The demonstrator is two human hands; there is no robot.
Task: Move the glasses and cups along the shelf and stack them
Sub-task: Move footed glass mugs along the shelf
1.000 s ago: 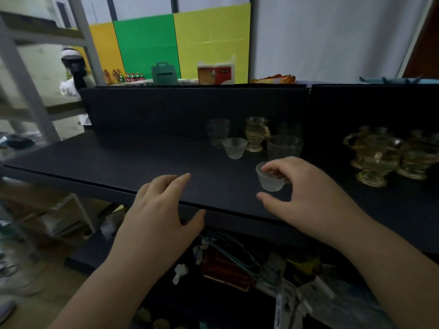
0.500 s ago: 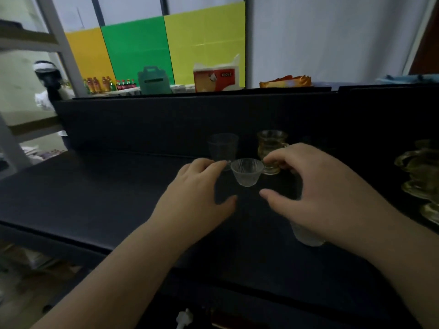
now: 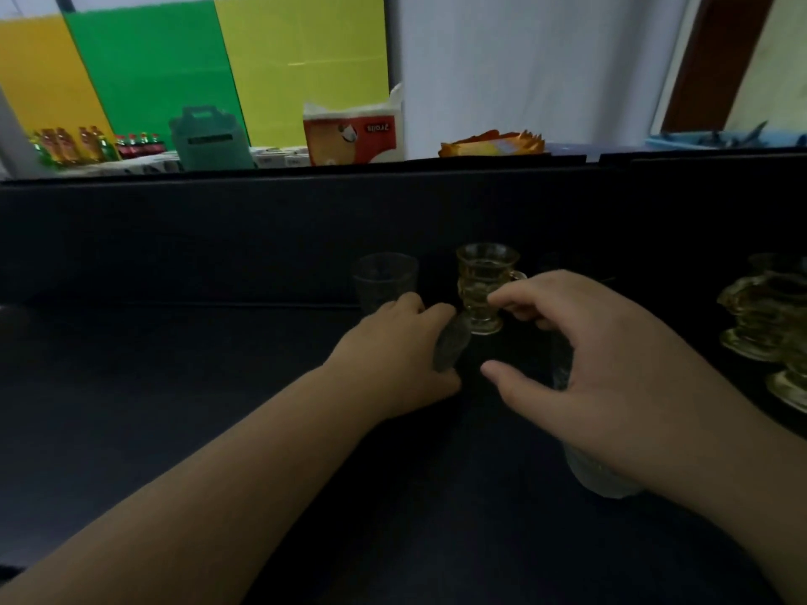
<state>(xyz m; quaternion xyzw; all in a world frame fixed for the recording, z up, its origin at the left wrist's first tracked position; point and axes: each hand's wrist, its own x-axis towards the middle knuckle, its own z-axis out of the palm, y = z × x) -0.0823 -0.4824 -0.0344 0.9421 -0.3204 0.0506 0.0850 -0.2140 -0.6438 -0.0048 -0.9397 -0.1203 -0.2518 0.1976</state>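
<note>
Left hand point(image 3: 393, 355) curls around a small clear ribbed glass cup point(image 3: 452, 346), tilted above the black shelf point(image 3: 174, 408). Right hand point(image 3: 598, 369) arches, fingers bent, over a clear tumbler point(image 3: 602, 473), just in front of the amber handled glass mug point(image 3: 484, 286); whether it grips, I cannot tell.

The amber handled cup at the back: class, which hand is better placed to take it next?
Probably the right hand: its fingers hover beside the amber handled cup, while the left hand already grips a small clear cup.
</note>
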